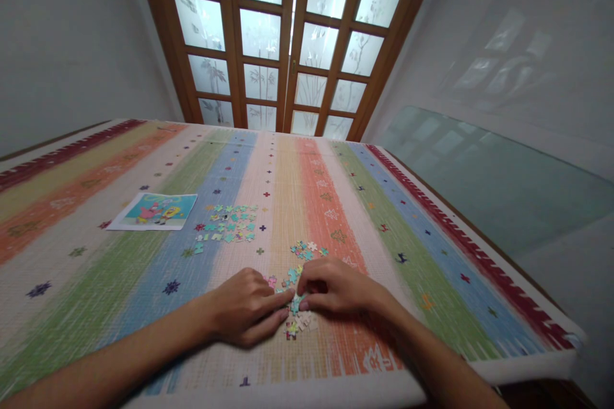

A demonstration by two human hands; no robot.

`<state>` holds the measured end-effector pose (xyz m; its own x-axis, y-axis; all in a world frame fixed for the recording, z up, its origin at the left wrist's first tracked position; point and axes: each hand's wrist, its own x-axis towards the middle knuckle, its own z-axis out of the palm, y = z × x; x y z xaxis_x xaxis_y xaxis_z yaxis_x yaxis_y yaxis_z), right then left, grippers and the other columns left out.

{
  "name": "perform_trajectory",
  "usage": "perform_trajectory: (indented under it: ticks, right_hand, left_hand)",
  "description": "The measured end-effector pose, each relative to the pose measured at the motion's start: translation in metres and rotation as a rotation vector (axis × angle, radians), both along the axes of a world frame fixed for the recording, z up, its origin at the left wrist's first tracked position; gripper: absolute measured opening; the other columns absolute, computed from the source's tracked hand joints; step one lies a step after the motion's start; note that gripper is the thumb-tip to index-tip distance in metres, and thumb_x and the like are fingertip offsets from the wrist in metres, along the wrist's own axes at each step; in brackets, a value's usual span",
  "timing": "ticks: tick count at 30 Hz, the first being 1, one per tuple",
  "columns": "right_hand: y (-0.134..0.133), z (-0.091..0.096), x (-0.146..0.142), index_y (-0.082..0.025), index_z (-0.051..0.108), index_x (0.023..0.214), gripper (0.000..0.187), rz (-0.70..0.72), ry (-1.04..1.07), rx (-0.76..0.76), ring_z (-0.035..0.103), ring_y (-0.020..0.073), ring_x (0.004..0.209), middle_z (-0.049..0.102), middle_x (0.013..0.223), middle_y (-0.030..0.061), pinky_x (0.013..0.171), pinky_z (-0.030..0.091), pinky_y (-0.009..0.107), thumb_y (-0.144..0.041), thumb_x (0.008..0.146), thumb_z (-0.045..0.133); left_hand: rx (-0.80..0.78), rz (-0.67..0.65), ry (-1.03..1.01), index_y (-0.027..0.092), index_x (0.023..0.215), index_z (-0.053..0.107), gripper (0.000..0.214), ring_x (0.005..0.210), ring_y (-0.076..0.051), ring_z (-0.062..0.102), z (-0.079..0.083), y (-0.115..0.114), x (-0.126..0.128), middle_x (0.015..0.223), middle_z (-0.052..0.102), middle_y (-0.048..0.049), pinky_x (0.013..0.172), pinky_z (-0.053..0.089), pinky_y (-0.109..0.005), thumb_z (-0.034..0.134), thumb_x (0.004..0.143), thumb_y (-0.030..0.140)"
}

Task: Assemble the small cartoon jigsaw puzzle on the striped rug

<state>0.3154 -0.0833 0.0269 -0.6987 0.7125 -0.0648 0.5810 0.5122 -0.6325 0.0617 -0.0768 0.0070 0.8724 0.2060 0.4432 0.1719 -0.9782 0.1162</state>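
My left hand (247,307) and my right hand (336,287) meet over a small heap of jigsaw pieces (297,319) near the front edge of the striped mat (119,281). The left hand's fingers are stretched out, their tips on the pieces. My right hand's fingers are curled and pressed onto a piece I cannot make out. Another small cluster of pieces (307,249) lies just beyond the hands. A larger spread of mostly teal pieces (230,227) sits further left.
A cartoon picture sheet (156,211) lies at the left on the mat. Wooden doors with frosted glass panes (288,45) stand behind. A glass tabletop (484,172) shows beyond the mat's right edge.
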Motion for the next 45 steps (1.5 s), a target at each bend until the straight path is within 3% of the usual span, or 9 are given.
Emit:
perform_trajectory:
  ticks: [7, 15, 21, 32, 45]
  right_hand:
    - [0.0011, 0.0072, 0.0069, -0.020, 0.078, 0.096, 0.011, -0.030, -0.001, 0.039, 0.061, 0.0152, 0.078, 0.073, 0.085, 0.0032, 0.075, 0.045, 0.028, -0.016, 0.087, 0.074]
    - [-0.0010, 0.0002, 0.0002, -0.020, 0.080, 0.106, 0.020, 0.012, 0.048, 0.082, 0.056, 0.0134, 0.068, 0.069, 0.076, 0.0010, 0.068, 0.041, 0.027, -0.030, 0.089, 0.077]
    - [0.0011, 0.0031, 0.0041, -0.020, 0.080, 0.094, 0.010, -0.026, 0.026, 0.097, 0.055, 0.0131, 0.069, 0.068, 0.075, 0.0013, 0.068, 0.040, 0.027, -0.020, 0.088, 0.073]
    - [-0.0011, 0.0009, 0.0009, -0.019, 0.080, 0.086, 0.007, -0.063, 0.004, 0.114, 0.057, 0.0135, 0.070, 0.070, 0.074, 0.0020, 0.069, 0.040, 0.027, -0.016, 0.085, 0.074]
    - [-0.0012, -0.0025, -0.0026, -0.019, 0.079, 0.082, 0.015, -0.059, -0.028, 0.115, 0.055, 0.0122, 0.064, 0.069, 0.069, 0.0012, 0.067, 0.040, 0.026, -0.010, 0.080, 0.066]
  left_hand:
    - [0.007, -0.057, 0.008, 0.020, 0.106, 0.069, 0.026, 0.046, -0.017, 0.057, 0.0008, -0.0018, 0.0001, 0.056, 0.061, 0.0014, 0.045, 0.040, -0.036, 0.043, 0.100, 0.023]
    - [0.019, -0.014, -0.002, 0.018, 0.109, 0.068, 0.028, 0.047, -0.017, 0.058, -0.0027, 0.0003, 0.0001, 0.057, 0.063, 0.0005, 0.046, 0.043, -0.033, 0.042, 0.102, 0.025]
    - [0.028, 0.006, 0.020, 0.016, 0.111, 0.067, 0.028, 0.048, -0.017, 0.059, -0.0032, 0.0010, 0.0006, 0.059, 0.064, -0.0008, 0.046, 0.043, -0.031, 0.042, 0.104, 0.027]
    - [0.068, 0.054, 0.022, 0.017, 0.102, 0.065, 0.035, 0.045, -0.017, 0.059, 0.0004, 0.0010, 0.0033, 0.056, 0.063, 0.0002, 0.043, 0.040, -0.034, 0.034, 0.108, 0.030]
    - [0.100, 0.137, 0.040, 0.010, 0.120, 0.058, 0.040, 0.046, -0.018, 0.062, -0.0047, 0.0035, 0.0043, 0.061, 0.067, -0.0013, 0.044, 0.042, -0.033, 0.027, 0.111, 0.032]
